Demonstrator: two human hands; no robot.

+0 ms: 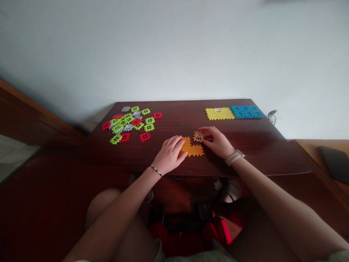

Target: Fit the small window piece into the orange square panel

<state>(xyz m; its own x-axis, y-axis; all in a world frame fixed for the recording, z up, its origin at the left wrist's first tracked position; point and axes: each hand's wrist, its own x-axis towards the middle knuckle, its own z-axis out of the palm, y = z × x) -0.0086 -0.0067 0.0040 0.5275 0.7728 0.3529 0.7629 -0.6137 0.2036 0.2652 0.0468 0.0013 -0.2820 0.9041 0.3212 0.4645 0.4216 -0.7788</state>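
A small group of joined orange waffle tiles (194,149) lies near the front edge of the dark wooden table (174,123). My left hand (169,154), with a thin bracelet on the wrist, rests curled over the left side of these tiles. My right hand (216,141), wearing a watch, pinches a separate orange tile with a white window insert (199,137) right beside the group's upper right corner.
A loose pile of green, red and grey tiles (131,123) lies at the table's far left. A joined yellow panel (219,113) and blue panel (247,112) lie at the far right. A white wall stands behind; wooden floor surrounds the table.
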